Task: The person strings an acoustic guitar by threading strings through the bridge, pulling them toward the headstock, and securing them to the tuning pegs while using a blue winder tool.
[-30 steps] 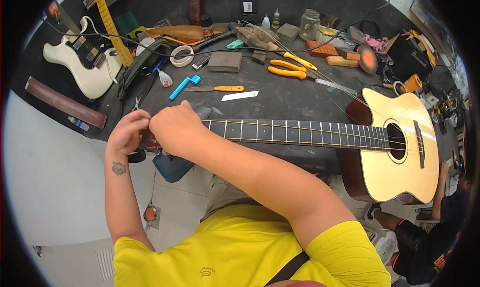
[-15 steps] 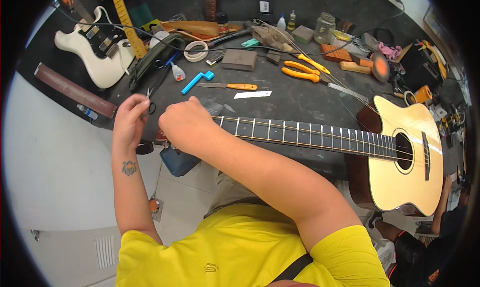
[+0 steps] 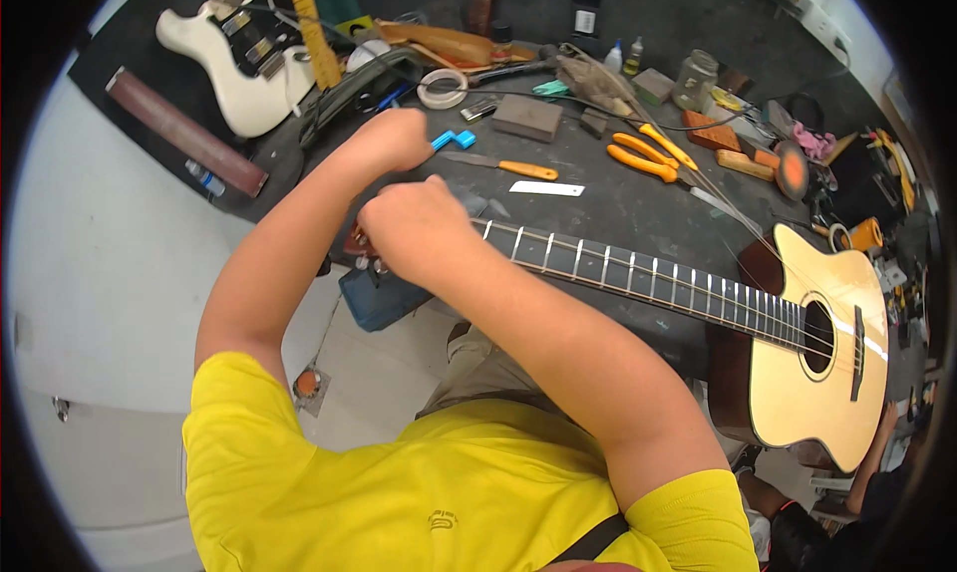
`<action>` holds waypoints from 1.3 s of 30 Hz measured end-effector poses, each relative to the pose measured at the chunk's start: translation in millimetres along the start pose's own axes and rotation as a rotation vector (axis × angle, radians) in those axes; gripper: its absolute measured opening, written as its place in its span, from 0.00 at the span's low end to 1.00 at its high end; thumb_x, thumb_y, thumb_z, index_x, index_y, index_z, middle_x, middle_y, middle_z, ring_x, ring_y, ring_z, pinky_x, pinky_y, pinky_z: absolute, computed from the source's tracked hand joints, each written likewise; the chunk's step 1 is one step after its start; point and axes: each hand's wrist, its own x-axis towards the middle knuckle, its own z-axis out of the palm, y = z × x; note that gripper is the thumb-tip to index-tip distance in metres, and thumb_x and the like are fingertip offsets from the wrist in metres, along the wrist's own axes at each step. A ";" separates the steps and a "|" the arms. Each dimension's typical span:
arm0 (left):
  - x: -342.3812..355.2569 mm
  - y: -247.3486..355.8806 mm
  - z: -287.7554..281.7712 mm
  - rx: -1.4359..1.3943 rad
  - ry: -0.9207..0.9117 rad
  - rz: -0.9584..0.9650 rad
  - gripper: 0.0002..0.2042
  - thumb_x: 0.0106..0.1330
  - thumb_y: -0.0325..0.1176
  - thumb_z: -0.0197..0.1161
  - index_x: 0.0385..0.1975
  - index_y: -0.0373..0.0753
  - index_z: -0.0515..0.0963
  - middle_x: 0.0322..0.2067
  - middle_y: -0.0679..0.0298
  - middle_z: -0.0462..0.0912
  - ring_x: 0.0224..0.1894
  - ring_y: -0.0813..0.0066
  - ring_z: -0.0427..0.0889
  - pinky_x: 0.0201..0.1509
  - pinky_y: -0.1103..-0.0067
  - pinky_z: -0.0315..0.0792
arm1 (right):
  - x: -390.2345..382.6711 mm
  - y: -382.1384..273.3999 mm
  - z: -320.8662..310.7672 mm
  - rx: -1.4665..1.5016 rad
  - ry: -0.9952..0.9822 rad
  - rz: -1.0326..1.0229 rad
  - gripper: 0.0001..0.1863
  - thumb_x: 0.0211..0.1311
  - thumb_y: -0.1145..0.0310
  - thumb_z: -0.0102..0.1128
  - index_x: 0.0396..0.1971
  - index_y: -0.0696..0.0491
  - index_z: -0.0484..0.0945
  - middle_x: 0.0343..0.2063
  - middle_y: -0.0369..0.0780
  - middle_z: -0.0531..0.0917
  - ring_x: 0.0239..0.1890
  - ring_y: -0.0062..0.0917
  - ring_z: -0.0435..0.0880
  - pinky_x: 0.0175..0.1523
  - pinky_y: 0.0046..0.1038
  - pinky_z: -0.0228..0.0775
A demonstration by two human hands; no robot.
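An acoustic guitar [image 3: 812, 403] with a pale top lies across the bench edge, its neck running left. My right hand [image 3: 419, 228] is closed over the headstock end of the neck; its fingertips are hidden, so what they pinch does not show. Reddish wood and tuning pegs [image 3: 361, 245] peek out beside that hand. My left hand [image 3: 394, 139] reaches forward over the bench, fingers curled around the handle end of a blue string winder [image 3: 457, 140]. The winder's cranked head sticks out past the fingers. Under the headstock sits a dark blue block-like support [image 3: 377, 301].
Beyond the hands lie an orange-handled knife [image 3: 528, 170], a white blade-shaped strip [image 3: 546, 188], orange-handled pliers [image 3: 643, 160], a grey block [image 3: 528, 119] and a tape roll [image 3: 443, 89]. A white electric guitar body [image 3: 224, 69] rests far left. Someone's arm [image 3: 872, 457] shows at right.
My left hand has moved forward and right from the left bench edge, where it held small scissors, to the string winder. The scissors no longer show. My right hand stays at the headstock; the view shifted.
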 end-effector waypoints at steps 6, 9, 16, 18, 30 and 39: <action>10.9 28.9 -9.2 0.014 -0.065 0.033 0.17 0.66 0.43 0.71 0.46 0.36 0.91 0.43 0.44 0.93 0.48 0.45 0.92 0.55 0.57 0.84 | -6.2 9.7 2.3 -0.113 0.089 0.079 0.09 0.62 0.71 0.73 0.42 0.52 0.89 0.40 0.45 0.93 0.48 0.41 0.94 0.51 0.45 0.81; -3.4 11.3 -6.9 -0.017 -0.002 0.023 0.18 0.67 0.43 0.72 0.49 0.37 0.91 0.45 0.46 0.93 0.50 0.47 0.92 0.56 0.58 0.84 | -3.1 5.9 15.0 -0.126 0.147 -0.021 0.04 0.61 0.70 0.73 0.36 0.50 0.89 0.32 0.41 0.92 0.39 0.40 0.94 0.47 0.44 0.76; -52.2 -4.1 -15.6 -0.323 0.142 0.166 0.14 0.71 0.39 0.71 0.47 0.35 0.89 0.39 0.53 0.92 0.43 0.55 0.92 0.52 0.62 0.83 | 0.7 -0.8 1.5 -0.129 -0.002 -0.046 0.08 0.68 0.72 0.65 0.44 0.51 0.89 0.42 0.46 0.90 0.47 0.45 0.91 0.51 0.47 0.81; -81.3 -18.6 -14.6 -0.527 0.170 0.156 0.11 0.73 0.37 0.69 0.43 0.33 0.87 0.36 0.55 0.91 0.39 0.60 0.89 0.50 0.67 0.82 | -0.6 1.8 3.5 -0.027 0.069 -0.020 0.08 0.69 0.72 0.64 0.44 0.54 0.88 0.39 0.47 0.89 0.46 0.48 0.90 0.52 0.48 0.81; -187.3 -26.7 100.3 -1.052 0.575 0.160 0.06 0.66 0.22 0.74 0.41 0.35 0.91 0.57 0.61 0.84 0.54 0.70 0.86 0.59 0.72 0.81 | 3.2 1.2 3.3 -0.003 0.061 0.054 0.06 0.64 0.73 0.69 0.40 0.53 0.90 0.35 0.45 0.87 0.41 0.46 0.90 0.47 0.46 0.82; -198.7 1.6 117.1 -0.944 0.846 0.126 0.15 0.61 0.18 0.71 0.47 0.35 0.93 0.61 0.59 0.87 0.59 0.64 0.84 0.65 0.70 0.79 | 4.7 2.1 8.3 -0.016 0.101 0.009 0.07 0.62 0.75 0.69 0.37 0.51 0.92 0.32 0.44 0.87 0.37 0.44 0.89 0.45 0.45 0.82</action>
